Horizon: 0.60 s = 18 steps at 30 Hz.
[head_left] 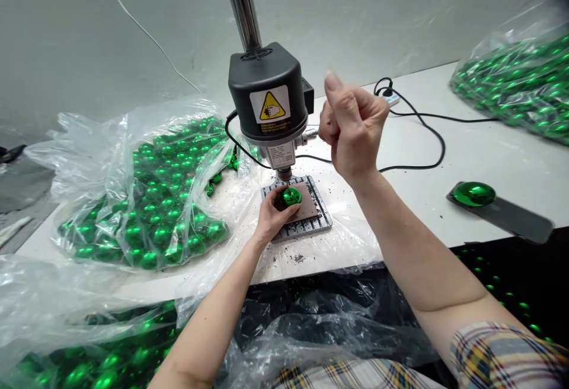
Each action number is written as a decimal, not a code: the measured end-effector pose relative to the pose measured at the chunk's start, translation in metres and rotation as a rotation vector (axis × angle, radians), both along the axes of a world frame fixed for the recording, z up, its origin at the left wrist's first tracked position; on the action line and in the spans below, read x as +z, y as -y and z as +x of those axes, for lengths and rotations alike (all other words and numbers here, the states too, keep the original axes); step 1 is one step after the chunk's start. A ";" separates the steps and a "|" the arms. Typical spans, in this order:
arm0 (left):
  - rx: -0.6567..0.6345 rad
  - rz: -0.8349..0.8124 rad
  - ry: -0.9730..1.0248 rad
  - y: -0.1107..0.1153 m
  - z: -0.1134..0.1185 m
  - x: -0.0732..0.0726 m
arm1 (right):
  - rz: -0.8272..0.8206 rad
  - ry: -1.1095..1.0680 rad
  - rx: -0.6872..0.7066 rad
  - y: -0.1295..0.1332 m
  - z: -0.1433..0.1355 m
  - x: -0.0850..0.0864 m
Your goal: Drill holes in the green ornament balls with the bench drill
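Observation:
My left hand [270, 216] holds a shiny green ball [292, 197] between thumb and fingers. The ball rests on a brown board [306, 204] on the slotted metal base [323, 223] of a small drill press [267, 69]. Directly above the ball is the press's spindle [283, 173]; whether the bit touches it I cannot tell. My right hand [358, 131] is closed in a fist around the feed lever [311, 134] at the right side of the press head, thumb pointing up. Most of the lever is hidden by the fist.
A clear plastic bag [178, 175] full of green balls lies left of the press, another bag [520, 80] at the far right. A phone [522, 216] with a green piece [473, 193] on it sits at the right edge. A black cable [427, 163] loops across the table; dark shavings litter the base.

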<state>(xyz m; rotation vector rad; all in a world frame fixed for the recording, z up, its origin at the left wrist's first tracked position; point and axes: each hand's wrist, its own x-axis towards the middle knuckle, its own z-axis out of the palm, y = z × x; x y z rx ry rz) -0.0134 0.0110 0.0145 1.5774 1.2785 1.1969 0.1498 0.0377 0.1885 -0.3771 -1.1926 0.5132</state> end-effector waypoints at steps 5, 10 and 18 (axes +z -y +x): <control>0.002 0.004 0.013 -0.001 0.000 -0.002 | 0.040 -0.033 -0.060 0.010 -0.002 -0.018; 0.000 0.009 0.013 0.000 0.000 -0.002 | 0.140 -0.039 -0.048 0.007 0.000 -0.039; -0.001 -0.002 0.009 0.001 0.001 0.001 | 0.324 0.002 -0.086 0.001 0.003 -0.065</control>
